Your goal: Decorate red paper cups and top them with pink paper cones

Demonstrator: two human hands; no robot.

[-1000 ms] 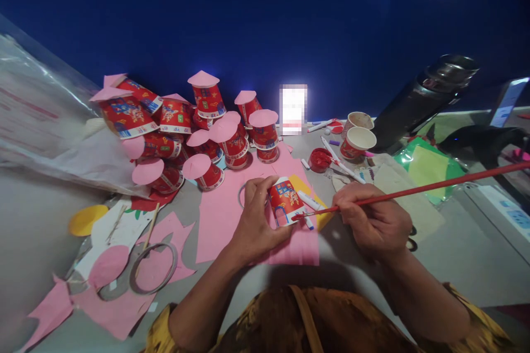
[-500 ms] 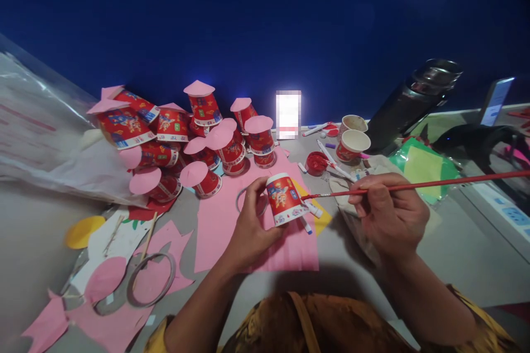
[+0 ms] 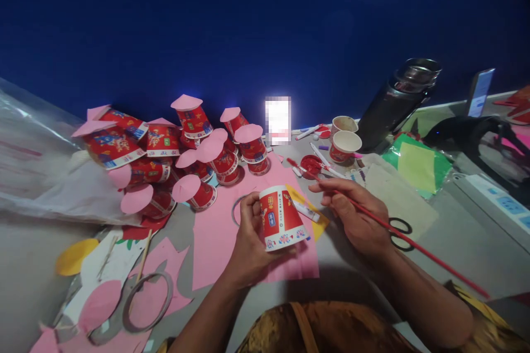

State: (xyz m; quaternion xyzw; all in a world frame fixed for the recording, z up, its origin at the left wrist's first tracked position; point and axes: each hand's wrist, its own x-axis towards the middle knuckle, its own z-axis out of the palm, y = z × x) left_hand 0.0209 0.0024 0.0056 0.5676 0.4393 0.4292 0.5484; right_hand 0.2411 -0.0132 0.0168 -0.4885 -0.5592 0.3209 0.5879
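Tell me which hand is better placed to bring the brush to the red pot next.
Probably the right hand: it holds the red brush, whose front end shows close by the red pot. The left hand is occupied with the paper cup.

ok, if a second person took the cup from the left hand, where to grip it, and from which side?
Probably the narrow upper end of the cup, from above, fingers spanning near and far walls. The left hand wraps its left side, and the right hand with the brush blocks the right. Can't tell whether its walls are wet.
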